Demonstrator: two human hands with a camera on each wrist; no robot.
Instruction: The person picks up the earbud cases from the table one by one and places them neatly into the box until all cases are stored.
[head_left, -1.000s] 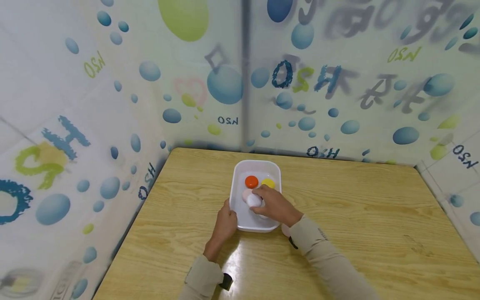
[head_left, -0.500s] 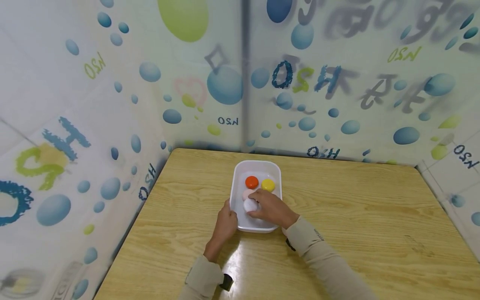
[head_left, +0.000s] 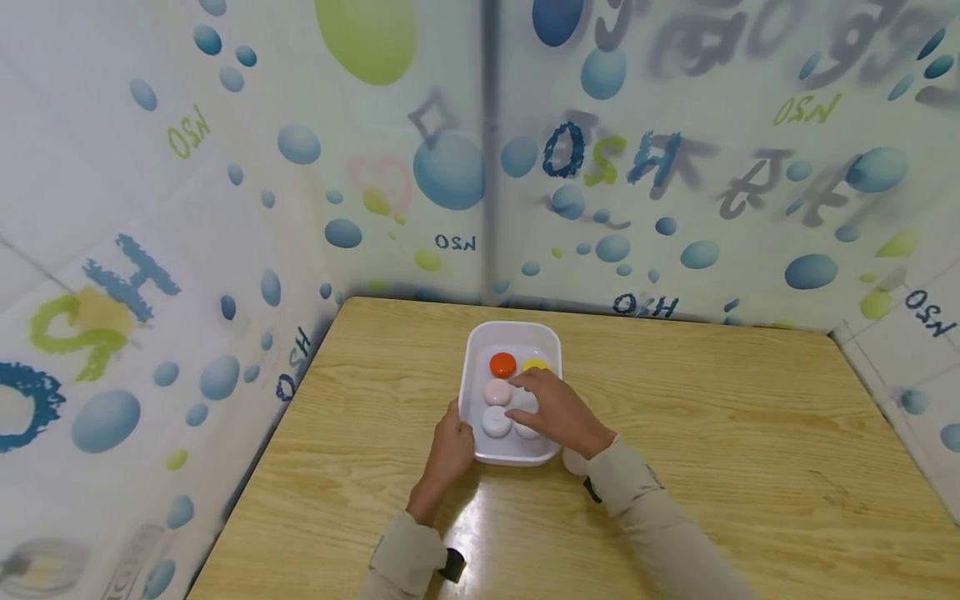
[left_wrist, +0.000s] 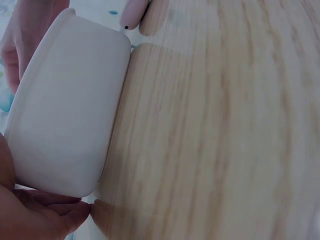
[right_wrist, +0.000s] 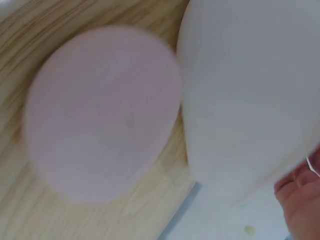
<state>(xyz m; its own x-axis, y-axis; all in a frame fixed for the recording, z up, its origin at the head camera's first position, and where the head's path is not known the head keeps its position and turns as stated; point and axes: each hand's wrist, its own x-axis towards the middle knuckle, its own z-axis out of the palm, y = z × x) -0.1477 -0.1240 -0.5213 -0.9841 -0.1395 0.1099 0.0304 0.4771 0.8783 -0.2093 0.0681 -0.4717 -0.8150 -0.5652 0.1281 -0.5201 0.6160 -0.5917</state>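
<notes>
A white tub [head_left: 470, 360] sits on the wooden table and holds several round caps: orange [head_left: 502, 364], yellow [head_left: 536, 363], pale pink [head_left: 497, 391] and white [head_left: 496, 421]. My right hand [head_left: 551, 408] reaches into the tub, its fingers spread loosely over the caps on the right side and partly covering the yellow one. Whether it pinches a cap is unclear. My left hand [head_left: 450, 446] grips the tub's near left rim, and its fingers [left_wrist: 47, 215] show under the tub wall [left_wrist: 65, 115]. The right wrist view is blurred, filled by a pink cap [right_wrist: 100, 115] beside the tub wall [right_wrist: 250, 90].
The pale pink cap [head_left: 576, 461] lies on the table [head_left: 735, 433] just outside the tub's near right corner, under my right wrist; it also shows in the left wrist view as a pink cap [left_wrist: 132, 12]. Patterned walls close in the table's left and far sides.
My right hand carried a white cap toward the tub's near left side, and that cap now lies there by itself. The hand has shifted right and farther in. My left hand has not moved.
</notes>
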